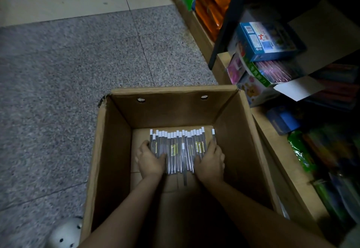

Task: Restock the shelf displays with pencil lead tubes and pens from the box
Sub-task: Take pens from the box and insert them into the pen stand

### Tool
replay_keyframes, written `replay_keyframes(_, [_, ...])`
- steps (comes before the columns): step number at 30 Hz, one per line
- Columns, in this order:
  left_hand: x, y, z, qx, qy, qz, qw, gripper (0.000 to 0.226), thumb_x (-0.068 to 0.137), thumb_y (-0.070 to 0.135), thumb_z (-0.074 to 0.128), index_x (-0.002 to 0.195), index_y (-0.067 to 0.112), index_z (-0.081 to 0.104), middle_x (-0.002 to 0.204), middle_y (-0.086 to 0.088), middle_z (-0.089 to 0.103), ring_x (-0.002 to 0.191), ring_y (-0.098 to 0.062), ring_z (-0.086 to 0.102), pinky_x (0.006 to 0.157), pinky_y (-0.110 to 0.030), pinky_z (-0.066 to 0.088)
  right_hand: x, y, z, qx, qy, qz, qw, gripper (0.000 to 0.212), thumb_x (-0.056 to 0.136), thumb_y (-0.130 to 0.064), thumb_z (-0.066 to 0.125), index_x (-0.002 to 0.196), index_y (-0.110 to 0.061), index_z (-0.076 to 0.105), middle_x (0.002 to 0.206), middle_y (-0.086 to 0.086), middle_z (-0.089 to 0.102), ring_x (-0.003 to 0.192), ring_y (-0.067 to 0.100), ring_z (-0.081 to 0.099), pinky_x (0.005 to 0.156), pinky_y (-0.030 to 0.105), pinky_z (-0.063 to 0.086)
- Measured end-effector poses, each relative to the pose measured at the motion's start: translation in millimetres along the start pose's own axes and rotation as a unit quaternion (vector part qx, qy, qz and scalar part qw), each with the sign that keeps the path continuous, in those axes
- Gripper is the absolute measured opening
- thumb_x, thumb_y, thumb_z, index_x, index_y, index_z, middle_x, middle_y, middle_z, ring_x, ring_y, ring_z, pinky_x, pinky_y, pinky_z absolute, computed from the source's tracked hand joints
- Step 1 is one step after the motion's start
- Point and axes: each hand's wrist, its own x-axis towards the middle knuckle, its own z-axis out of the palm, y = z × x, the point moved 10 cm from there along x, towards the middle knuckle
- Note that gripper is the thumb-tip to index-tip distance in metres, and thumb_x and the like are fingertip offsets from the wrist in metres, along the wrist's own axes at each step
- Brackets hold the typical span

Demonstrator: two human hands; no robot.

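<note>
Gathering lot: pencil lead tubes [178, 150], white-capped, in a loose row on the floor of the cardboard box [115, 150]. My left hand [149, 159] and right hand [211, 159] flank the row, fingers curling onto its outer tubes. I'd squeeze inward evenly, then lift (one stray tube [213, 135] lies just right of my right fingers). Shelf [282, 150] stands right of the box.

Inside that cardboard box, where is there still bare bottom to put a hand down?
Bare bottom shows between the left hand and the cardboard box left wall, along the near side between the forearms, and right of the stray tube. The middle is crowded with lead tubes, flanked by the right hand.
</note>
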Motion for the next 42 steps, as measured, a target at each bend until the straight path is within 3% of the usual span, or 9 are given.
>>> replay_keyframes(5, [2,1,10,0.006,-0.012,-0.008,1.0,0.071,0.081,0.019,0.076,0.141,0.009,0.04,0.139,-0.015,0.043,0.132,-0.031,0.037,0.106,-0.039,0.034,9,8,7,0.028,-0.005,0.097,0.995,0.07,0.094,-0.029,0.06,0.15,-0.011,0.022,0.142,0.018,0.035,0.129,0.031,0.04,0.103,0.041,0.041])
replay_keyframes(13, [-4,10,18,0.016,0.002,-0.009,1.0,0.056,0.087,0.013,0.068,0.137,0.007,0.044,0.134,-0.016,0.044,0.129,-0.031,0.036,0.105,-0.039,0.036,17,6,14,0.061,-0.009,0.073,0.995,0.048,0.092,-0.024,0.064,0.133,-0.012,0.043,0.13,0.011,0.05,0.118,0.025,0.052,0.094,0.036,0.05])
replay_keyframes(20, [-4,19,32,0.043,-0.029,-0.033,0.998,0.044,0.089,0.01,0.065,0.129,0.003,0.045,0.131,-0.017,0.048,0.126,-0.031,0.039,0.102,-0.039,0.041,26,15,22,0.04,-0.074,0.1,0.991,0.039,0.093,-0.031,0.062,0.121,-0.007,0.049,0.109,0.008,0.059,0.092,0.019,0.06,0.065,0.026,0.045])
replay_keyframes(24, [-8,19,33,0.03,-0.021,-0.029,0.999,0.044,0.09,0.007,0.063,0.13,0.004,0.043,0.134,-0.017,0.042,0.127,-0.031,0.037,0.105,-0.041,0.038,25,18,26,0.018,-0.091,0.101,0.991,0.041,0.095,-0.035,0.058,0.123,-0.007,0.046,0.115,0.01,0.057,0.096,0.02,0.059,0.073,0.029,0.049])
replay_keyframes(30, [-5,15,33,0.041,-0.022,0.006,0.999,0.032,0.093,0.003,0.055,0.124,0.0,0.05,0.125,-0.018,0.052,0.119,-0.032,0.046,0.1,-0.041,0.041,19,13,26,0.042,-0.091,0.092,0.991,0.038,0.098,-0.033,0.054,0.126,-0.008,0.046,0.124,0.012,0.053,0.108,0.025,0.057,0.093,0.041,0.05])
replay_keyframes(36, [-6,19,37,0.064,-0.031,0.05,0.996,0.026,0.095,0.002,0.047,0.121,0.0,0.052,0.124,-0.021,0.048,0.118,-0.035,0.044,0.098,-0.041,0.038,7,4,22,-0.031,-0.078,0.029,0.996,0.032,0.1,-0.028,0.049,0.128,-0.012,0.044,0.129,0.008,0.05,0.114,0.024,0.055,0.091,0.036,0.047])
replay_keyframes(39, [-7,20,29,0.021,-0.012,0.056,0.998,0.022,0.099,0.005,0.041,0.117,0.002,0.051,0.116,-0.019,0.058,0.105,-0.034,0.056,0.086,-0.041,0.045,5,6,13,-0.049,-0.062,0.02,0.997,0.026,0.102,-0.021,0.044,0.126,-0.011,0.045,0.124,0.009,0.058,0.111,0.025,0.059,0.087,0.035,0.048])
replay_keyframes(42, [-6,25,13,-0.005,0.006,0.063,0.998,0.019,0.1,0.009,0.037,0.113,0.002,0.05,0.11,-0.019,0.062,0.096,-0.034,0.059,0.072,-0.032,0.038,-1,3,1,-0.033,-0.066,0.017,0.997,0.026,0.101,-0.018,0.046,0.125,-0.008,0.046,0.118,0.011,0.061,0.104,0.025,0.061,0.078,0.031,0.046])
